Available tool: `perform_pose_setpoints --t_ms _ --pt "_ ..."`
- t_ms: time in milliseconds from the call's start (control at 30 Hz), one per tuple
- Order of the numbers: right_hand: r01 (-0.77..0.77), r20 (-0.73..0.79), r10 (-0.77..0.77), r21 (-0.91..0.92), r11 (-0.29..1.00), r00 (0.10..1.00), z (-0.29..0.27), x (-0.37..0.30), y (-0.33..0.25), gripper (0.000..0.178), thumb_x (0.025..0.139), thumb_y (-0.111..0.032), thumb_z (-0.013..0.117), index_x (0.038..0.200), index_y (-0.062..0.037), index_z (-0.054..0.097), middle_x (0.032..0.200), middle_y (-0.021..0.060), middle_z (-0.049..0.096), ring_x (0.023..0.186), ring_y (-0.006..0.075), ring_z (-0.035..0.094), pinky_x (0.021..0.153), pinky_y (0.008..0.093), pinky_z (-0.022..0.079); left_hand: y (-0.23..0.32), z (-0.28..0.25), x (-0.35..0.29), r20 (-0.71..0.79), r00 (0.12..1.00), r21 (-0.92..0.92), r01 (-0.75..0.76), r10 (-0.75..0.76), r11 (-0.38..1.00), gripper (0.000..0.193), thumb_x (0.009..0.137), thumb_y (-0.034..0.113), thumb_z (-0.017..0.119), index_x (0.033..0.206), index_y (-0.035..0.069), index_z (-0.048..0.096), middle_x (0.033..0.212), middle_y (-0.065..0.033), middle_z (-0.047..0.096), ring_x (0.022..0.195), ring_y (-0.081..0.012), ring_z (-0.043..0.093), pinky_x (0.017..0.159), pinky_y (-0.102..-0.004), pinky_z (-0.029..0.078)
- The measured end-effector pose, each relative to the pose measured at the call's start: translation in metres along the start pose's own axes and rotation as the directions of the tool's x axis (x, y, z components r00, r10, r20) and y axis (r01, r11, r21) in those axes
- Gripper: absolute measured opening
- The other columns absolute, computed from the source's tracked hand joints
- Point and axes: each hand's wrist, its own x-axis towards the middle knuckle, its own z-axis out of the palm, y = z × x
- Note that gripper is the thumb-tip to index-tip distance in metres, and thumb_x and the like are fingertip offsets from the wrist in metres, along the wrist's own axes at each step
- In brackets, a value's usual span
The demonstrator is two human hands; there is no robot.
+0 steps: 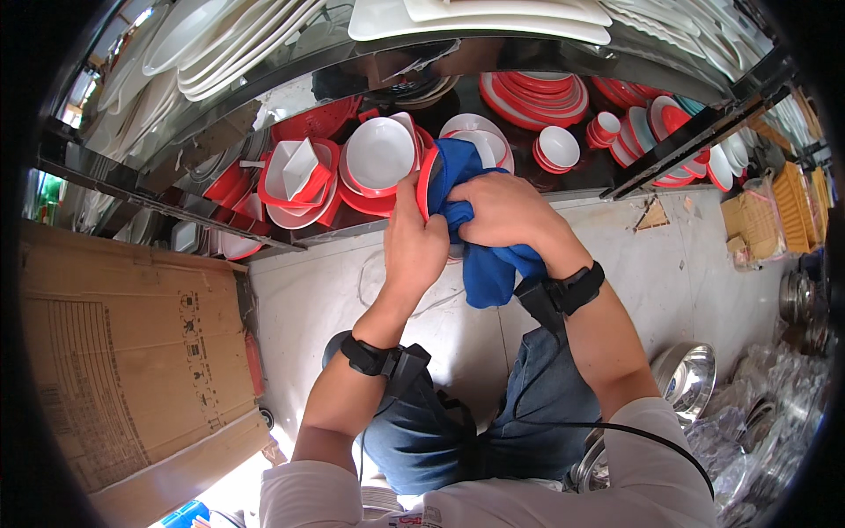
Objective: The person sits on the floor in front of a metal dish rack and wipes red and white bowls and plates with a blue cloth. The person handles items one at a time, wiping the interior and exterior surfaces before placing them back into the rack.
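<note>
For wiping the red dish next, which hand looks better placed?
The right hand, most likely: it grips the blue cloth, which appears to lie against the red dish. The left hand seems occupied holding that dish near its edge.

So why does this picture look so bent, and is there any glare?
All in the head view: fisheye distortion bows the black shelf edge and the picture's corners go black; glare whitens the pale floor just below centre; the steel bowl at right shines; the left hand, right hand and blue cloth look fairly sharp.
</note>
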Motion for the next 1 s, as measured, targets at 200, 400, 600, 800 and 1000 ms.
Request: perform_pose_setpoints --t_ms 200,400,600,800,1000 --pt "0.004 -0.335 0.066 0.204 0.979 0.940 0.001 0.009 -0.003 0.036 0.072 -0.019 0.072 0.107 -0.0116 0.077 0.105 0.0177 0.075 0.100 0.0404 0.070 0.087 0.0481 0.057 0.011 -0.007 -0.002 0.040 0.998 -0.183 0.053 -0.046 0.982 0.066 0.085 0.004 0.049 0.150 0.007 0.040 0.120 -0.0328 0.066 0.107 -0.0509 0.067 0.096 -0.0535 0.051" --pt "-0.245 -0.460 0.226 0.019 0.969 0.859 0.004 0.008 0.006 0.037 0.076 -0.018 0.074 0.113 -0.0136 0.076 0.108 0.0154 0.074 0.101 0.0390 0.071 0.089 0.0477 0.058 -0.012 0.012 -0.001 0.024 1.000 -0.242 0.006 0.000 0.970 0.064 0.085 0.004 0.049 0.148 0.005 0.042 0.124 -0.0336 0.066 0.114 -0.0519 0.064 0.100 -0.0519 0.050" --pt "-0.179 -0.154 0.165 -0.084 0.980 0.974 -0.005 -0.002 0.000 0.038 0.072 -0.019 0.075 0.110 -0.0131 0.078 0.107 0.0160 0.075 0.103 0.0378 0.071 0.091 0.0462 0.057 0.004 0.000 -0.002 -0.002 0.999 -0.128 0.035 -0.036 0.991 0.064 0.086 0.003 0.048 0.150 0.006 0.041 0.127 -0.0329 0.066 0.116 -0.0517 0.064 0.100 -0.0523 0.050" --pt "0.011 -0.145 0.003 0.100 0.995 0.989 -0.002 0.002 -0.006 0.038 0.070 -0.019 0.073 0.107 -0.0116 0.078 0.104 0.0165 0.076 0.102 0.0397 0.070 0.089 0.0467 0.057 0.013 -0.009 -0.002 0.011 0.999 -0.101 0.052 -0.051 0.994 0.064 0.085 0.004 0.049 0.148 0.006 0.041 0.122 -0.0342 0.066 0.109 -0.0532 0.066 0.097 -0.0536 0.051" --pt "-0.114 -0.467 0.155 0.114 0.987 0.871 0.003 0.010 -0.002 0.039 0.076 -0.021 0.074 0.115 -0.0138 0.074 0.110 0.0155 0.074 0.103 0.0416 0.069 0.087 0.0489 0.057 -0.004 0.004 -0.002 0.020 1.000 -0.204 0.010 -0.006 0.979 0.065 0.085 0.004 0.049 0.149 0.004 0.040 0.121 -0.0335 0.067 0.108 -0.0515 0.068 0.096 -0.0520 0.052"
